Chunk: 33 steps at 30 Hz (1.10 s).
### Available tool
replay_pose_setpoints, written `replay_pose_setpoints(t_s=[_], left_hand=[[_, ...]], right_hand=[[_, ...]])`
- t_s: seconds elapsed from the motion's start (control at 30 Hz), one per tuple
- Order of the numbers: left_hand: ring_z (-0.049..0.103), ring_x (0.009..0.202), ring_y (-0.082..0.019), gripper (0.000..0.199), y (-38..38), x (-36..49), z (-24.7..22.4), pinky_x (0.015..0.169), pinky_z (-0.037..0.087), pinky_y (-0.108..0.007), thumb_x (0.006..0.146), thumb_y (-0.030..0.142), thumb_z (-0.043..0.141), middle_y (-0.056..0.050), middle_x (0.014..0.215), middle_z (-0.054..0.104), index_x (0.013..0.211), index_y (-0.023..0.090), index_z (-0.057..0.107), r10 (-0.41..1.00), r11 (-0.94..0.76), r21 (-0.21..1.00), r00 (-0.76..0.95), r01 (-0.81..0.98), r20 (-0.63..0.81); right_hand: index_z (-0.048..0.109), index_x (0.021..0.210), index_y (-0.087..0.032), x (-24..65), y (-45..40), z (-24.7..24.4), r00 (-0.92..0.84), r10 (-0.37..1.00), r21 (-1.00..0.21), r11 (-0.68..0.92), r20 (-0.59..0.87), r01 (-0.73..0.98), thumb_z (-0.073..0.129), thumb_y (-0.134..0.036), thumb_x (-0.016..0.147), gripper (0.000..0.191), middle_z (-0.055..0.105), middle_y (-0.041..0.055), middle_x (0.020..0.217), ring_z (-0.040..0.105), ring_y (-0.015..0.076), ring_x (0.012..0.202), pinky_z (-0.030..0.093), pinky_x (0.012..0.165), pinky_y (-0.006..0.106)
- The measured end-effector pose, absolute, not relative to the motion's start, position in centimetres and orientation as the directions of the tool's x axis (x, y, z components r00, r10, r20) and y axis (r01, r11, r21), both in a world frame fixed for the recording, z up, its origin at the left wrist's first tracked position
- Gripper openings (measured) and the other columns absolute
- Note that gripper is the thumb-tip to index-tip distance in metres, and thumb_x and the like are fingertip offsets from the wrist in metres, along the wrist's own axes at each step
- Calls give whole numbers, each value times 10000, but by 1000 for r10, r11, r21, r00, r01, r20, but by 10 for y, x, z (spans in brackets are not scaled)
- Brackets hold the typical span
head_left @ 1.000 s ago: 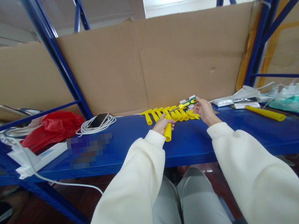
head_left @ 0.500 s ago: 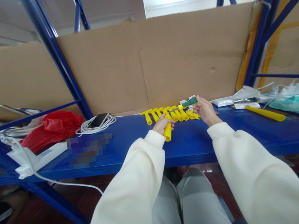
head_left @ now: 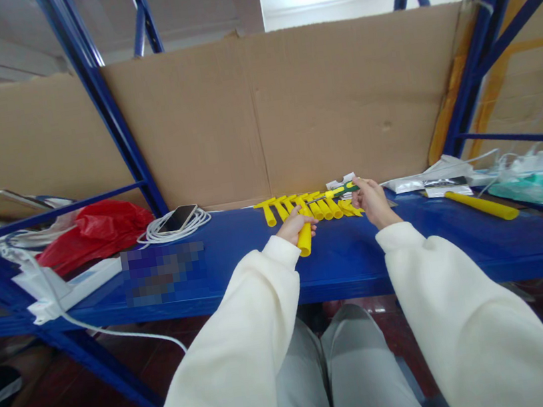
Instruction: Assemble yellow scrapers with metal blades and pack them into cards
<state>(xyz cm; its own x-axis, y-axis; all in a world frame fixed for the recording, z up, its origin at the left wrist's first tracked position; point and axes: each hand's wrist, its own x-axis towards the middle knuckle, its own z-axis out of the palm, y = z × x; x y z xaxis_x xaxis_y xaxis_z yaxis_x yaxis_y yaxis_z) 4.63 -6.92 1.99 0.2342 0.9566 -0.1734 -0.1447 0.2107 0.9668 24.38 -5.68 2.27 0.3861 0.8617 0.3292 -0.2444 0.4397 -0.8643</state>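
My left hand (head_left: 296, 225) is closed around a yellow T-shaped plastic piece with a hollow round handle (head_left: 304, 244), whose open end points toward me. Between the fingers of my right hand (head_left: 371, 201) is the green and yellow handle of a screwdriver (head_left: 345, 189). Its shaft points left, and the tip meets the upper end of the held piece; the exact contact is too small to see. Behind both hands lies a row of several similar yellow pieces (head_left: 270, 215) on the blue shelf (head_left: 244, 261).
A phone (head_left: 180, 218) rests on a coiled white cable (head_left: 150, 234) at left, near a red bag (head_left: 99, 234) and a white power strip (head_left: 93, 282). On the right lie a long yellow tube (head_left: 484, 206) and a green plastic bag (head_left: 527, 190). Cardboard (head_left: 339, 106) stands behind.
The screwdriver handle has turned about its length, now showing yellow stripes where it was mostly green. My right fingers have shifted slightly; my left hand keeps its place.
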Motion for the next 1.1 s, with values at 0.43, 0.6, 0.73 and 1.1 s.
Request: replay_pose_setpoints(t_s=[0.43,0.6,0.73,1.1], left_hand=[[514,480,-81,884,-71,46,21,451,414,-173,867,-4,537,-47,892,715,1629,281,192,957,217,965,230,-148,-179],[515,483,-82,901,-73,46,22,450,421,-180,867,-12,523,-50,906,725,1640,287,169,958,216,965,223,-152,-179],[510,479,-74,886,-73,47,22,444,403,-165,887,0,542,-40,885,712,1637,288,168,958,213,966,224,-145,-177],[504,460,-77,878,-73,46,23,445,397,-172,877,-49,473,-52,888,720,1636,266,164,958,217,964,224,-152,-181]], right_hand=[[525,701,-215,241,-73,34,233,934,-866,343,271,-364,797,-525,815,428,528,-43,494,453,83,399,366,353,175],[460,689,-227,238,-72,32,298,904,-860,398,308,-319,848,-593,730,534,483,-80,480,385,55,366,294,328,153],[447,671,-226,238,-69,31,362,889,-865,399,282,-305,875,-612,671,576,467,-90,458,375,49,346,272,313,154],[492,684,-233,246,-60,24,319,893,-857,415,318,-307,878,-537,697,491,399,-100,419,385,67,352,285,323,166]])
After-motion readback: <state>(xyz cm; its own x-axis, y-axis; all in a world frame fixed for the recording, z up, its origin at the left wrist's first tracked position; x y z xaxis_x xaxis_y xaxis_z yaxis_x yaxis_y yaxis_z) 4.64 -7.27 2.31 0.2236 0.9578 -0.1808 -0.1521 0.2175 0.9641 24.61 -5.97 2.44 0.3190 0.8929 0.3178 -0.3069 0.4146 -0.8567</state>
